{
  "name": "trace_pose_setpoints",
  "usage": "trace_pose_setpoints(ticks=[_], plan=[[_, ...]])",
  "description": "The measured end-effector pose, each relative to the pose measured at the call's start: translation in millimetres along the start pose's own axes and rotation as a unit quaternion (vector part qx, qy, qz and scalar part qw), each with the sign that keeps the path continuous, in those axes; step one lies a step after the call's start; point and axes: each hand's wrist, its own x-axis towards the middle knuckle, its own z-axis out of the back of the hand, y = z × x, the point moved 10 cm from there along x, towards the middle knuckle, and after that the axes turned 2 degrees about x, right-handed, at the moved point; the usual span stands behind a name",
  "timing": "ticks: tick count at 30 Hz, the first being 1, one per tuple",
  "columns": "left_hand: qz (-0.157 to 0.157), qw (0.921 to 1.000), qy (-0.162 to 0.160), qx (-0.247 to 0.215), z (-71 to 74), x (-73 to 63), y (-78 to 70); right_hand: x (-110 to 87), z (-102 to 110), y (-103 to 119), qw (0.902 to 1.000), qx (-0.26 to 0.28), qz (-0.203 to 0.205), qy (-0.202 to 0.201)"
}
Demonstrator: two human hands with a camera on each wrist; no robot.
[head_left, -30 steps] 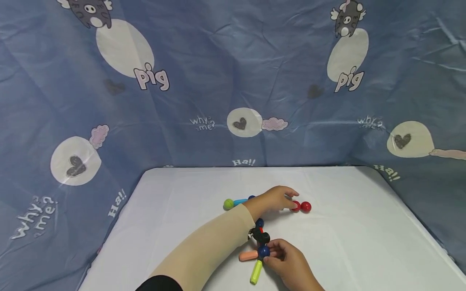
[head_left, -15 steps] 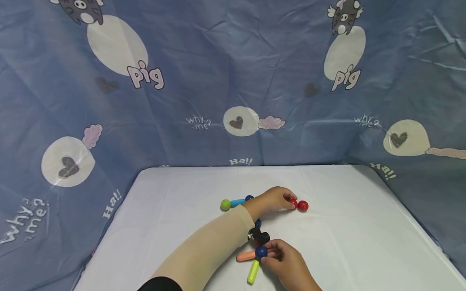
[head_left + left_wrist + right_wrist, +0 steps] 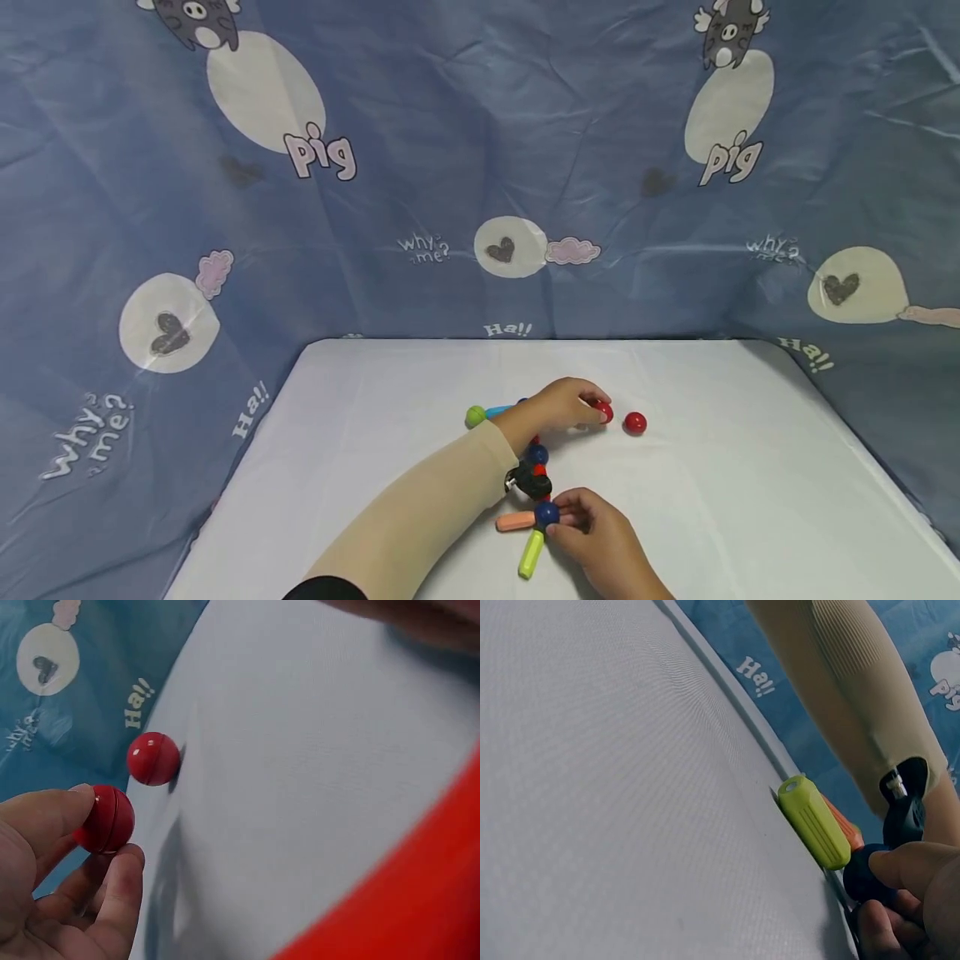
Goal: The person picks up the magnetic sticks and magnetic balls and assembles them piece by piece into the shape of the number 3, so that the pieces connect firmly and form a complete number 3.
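My left hand (image 3: 562, 406) pinches a glossy red ball (image 3: 109, 820) between thumb and fingers, above the white table at the far side. A second red ball (image 3: 635, 423) lies on the table just to its right. Nearer the front, my right hand (image 3: 597, 537) holds a navy ball (image 3: 547, 513) of a magnetic stick-and-ball build. From that ball an orange stick (image 3: 516, 521) points left and a yellow-green stick (image 3: 814, 823) points toward the front. Red sticks (image 3: 540, 471) run away to another navy ball (image 3: 537, 454), partly hidden under my left forearm.
Beyond the left forearm, a green ball (image 3: 476, 416) and a light blue stick (image 3: 498, 412) extend the build to the left. My left sleeve (image 3: 420, 508) crosses over the middle of it. A blue printed cloth (image 3: 420, 167) hangs behind the white table (image 3: 750, 467).
The left fingers have closed on one red ball and drawn it away from the other, leaving a gap between them. My right hand keeps its hold on the navy ball.
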Motion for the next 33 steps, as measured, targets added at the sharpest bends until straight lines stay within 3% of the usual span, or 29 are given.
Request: trace_pose_setpoints(ticks=[8, 18, 22, 33], plan=[[-0.002, 0.9997, -0.016, 0.020, 15.3, -23.5, -1.3, -2.6, 1.4, 0.3, 0.9998, -0.015, 0.006, -0.011], [0.025, 0.9975, -0.042, -0.052, 28.9, -62.5, 12.4, -1.7, 1.1, -0.4, 0.9996, -0.016, -0.013, -0.018], [0.018, 0.9957, -0.040, -0.081, 32.9, -77.9, 16.9, -2.8, 2.8, -1.0, 0.9988, -0.029, -0.025, -0.031], [-0.001, 0.9969, -0.043, -0.066, 39.2, -128.6, 25.5, -3.2, -0.3, 4.1, 0.9991, -0.027, -0.008, -0.031]])
